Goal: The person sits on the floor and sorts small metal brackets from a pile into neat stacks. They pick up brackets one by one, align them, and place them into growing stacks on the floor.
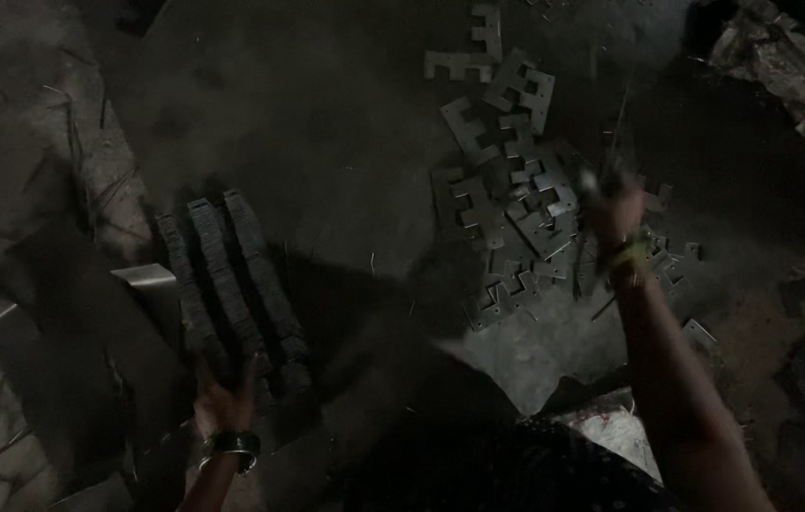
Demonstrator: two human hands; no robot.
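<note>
Dark, dusty grey floor (345, 123), dimly lit, fills the view. At about 8 o'clock from centre, a tall stack of dark, E-shaped sheet-metal stampings (232, 284) lies on its side on the floor, its three ridges running from 11 towards 5 o'clock. Touching the stack at its 9 o'clock side rests a pale, flat sheet-metal offcut (146, 277). From 12 to 3 o'clock, a loose scatter of grey, E-shaped sheet-metal stampings (516, 190) lies flat, many overlapping. At 2 o'clock, at the frame edge, sits a crumpled, light grey sheet of wrapping material (800, 66). At 5 o'clock lies a pale, speckled cloth (615, 427).
</note>
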